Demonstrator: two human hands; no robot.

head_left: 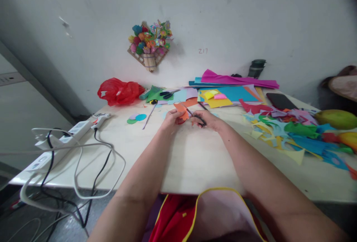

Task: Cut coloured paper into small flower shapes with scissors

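At the middle of the table my left hand (172, 118) pinches a small piece of orange paper (182, 113). My right hand (208, 119) grips dark-handled scissors (200, 121), whose blades point left and reach the orange paper's edge. Just behind my hands lies more orange paper (192, 102). A few cut paper circles, including a blue one (141, 117) and a green one (132, 121), rest to the left. Between them and my left hand is a thin strip (149, 117). A second pair of scissors (166, 94) lies on green paper (154, 94) farther back.
Colored paper scraps (279, 128) cover the right side, beside a phone (281, 101) and fruit (335, 119). Paper sheets (242, 94) lie at the back near a dark cup (256, 68). On the left are a red plastic bag (118, 91), a power strip (60, 145) and loose cables (79, 149).
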